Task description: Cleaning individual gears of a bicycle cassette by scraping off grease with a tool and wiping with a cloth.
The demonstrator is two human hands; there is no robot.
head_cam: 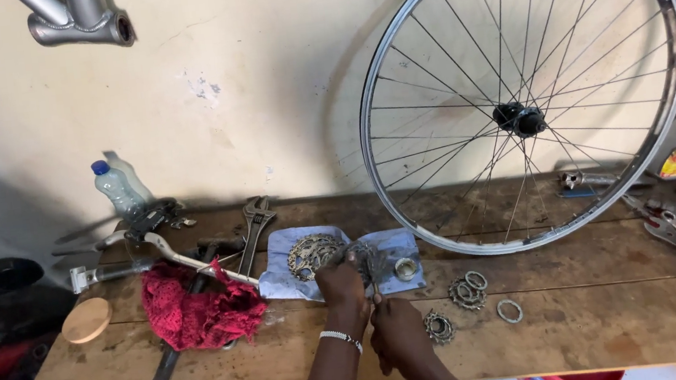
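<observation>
On the left of the wooden worktop (307, 363) stands a plastic bottle (115, 188), with a round wooden disc (86, 320) and a red rag (199, 308) nearer the front edge. An adjustable wrench (255, 225) lies beside a blue cloth (279, 265) carrying a sprocket cluster (311, 254). The left hand (341, 287) is clenched around a small metal part (363, 257) over the cloth; the right hand (397, 332) grips a thin tool (375, 289) against it. A firm left-hand brace seems wise. Loose cogs (467, 292) and a ring spacer (509, 310) lie rightward, below the leaning wheel (521, 118).
</observation>
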